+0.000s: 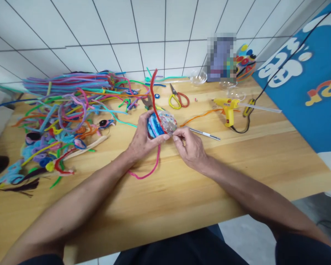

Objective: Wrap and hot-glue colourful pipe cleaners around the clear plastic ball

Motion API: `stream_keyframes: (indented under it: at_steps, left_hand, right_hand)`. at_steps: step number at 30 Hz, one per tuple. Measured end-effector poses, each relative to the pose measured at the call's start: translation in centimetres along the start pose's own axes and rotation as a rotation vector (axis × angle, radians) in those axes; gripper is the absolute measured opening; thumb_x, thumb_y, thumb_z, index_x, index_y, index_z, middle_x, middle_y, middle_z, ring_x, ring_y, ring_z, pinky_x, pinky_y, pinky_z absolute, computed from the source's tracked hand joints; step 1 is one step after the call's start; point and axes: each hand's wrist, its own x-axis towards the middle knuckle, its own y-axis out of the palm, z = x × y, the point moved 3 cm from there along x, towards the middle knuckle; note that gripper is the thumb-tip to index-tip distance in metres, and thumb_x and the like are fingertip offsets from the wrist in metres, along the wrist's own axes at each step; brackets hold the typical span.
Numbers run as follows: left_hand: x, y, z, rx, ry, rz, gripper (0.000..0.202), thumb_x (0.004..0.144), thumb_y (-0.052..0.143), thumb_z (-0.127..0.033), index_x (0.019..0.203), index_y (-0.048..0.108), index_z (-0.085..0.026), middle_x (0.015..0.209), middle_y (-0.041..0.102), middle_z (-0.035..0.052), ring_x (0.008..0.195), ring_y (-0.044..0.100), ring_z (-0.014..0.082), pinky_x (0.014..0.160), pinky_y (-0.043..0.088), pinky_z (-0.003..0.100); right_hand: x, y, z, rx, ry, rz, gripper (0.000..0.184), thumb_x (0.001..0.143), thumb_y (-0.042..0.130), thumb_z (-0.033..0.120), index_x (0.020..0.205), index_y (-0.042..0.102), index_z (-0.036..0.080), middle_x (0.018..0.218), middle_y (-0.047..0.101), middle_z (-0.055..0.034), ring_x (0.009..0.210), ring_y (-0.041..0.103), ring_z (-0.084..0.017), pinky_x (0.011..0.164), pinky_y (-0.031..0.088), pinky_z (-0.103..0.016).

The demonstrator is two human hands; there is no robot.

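Note:
My left hand (145,138) is wrapped around the side of a clear ball (169,119) partly covered with blue and white pipe cleaners. A red pipe cleaner (153,88) runs down across the ball, its free end sticking up past the top. At the ball's lower right edge, my right hand (191,147) is pinched closed near the red pipe cleaner's lower end; what its fingertips hold is too small to make out. From under the ball a pink pipe cleaner (147,177) curves onto the table. Beyond my right hand lies a silver pen-like tool (205,134).
A tangle of pipe cleaners (63,125) and a straight bundle (71,81) fill the left side. Behind the ball lie pliers (147,103) and scissors (178,99). A yellow glue gun (228,108) with a cord rests at right, near clear plastic domes (198,78) by the tiled wall.

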Motion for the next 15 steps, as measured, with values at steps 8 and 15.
stream_keyframes:
  at_steps: [8,15]
  left_hand:
    - [-0.28,0.11,-0.15,-0.008,-0.052,-0.046,0.097,0.087,0.084,-0.076,0.156,0.036,-0.029,0.145,0.054,0.0119,0.135,0.062,0.0321,0.115,0.056,0.051]
    - [-0.28,-0.11,-0.45,0.010,-0.045,-0.027,0.098,0.088,0.084,-0.074,0.158,0.035,-0.028,0.148,0.054,0.0136,0.137,0.062,0.0331,0.117,0.055,0.051]
  right_hand:
    - [-0.33,-0.10,0.08,0.166,0.204,0.044,0.010,0.109,0.057,0.035,0.106,0.062,0.026,0.097,0.079,-0.0037,0.084,0.075,-0.020,0.077,0.061,-0.032]
    - [-0.16,0.05,0.25,0.179,0.179,0.027,0.005,0.108,0.058,0.030,0.104,0.059,0.027,0.093,0.079,-0.0024,0.079,0.076,-0.019,0.071,0.058,-0.029]
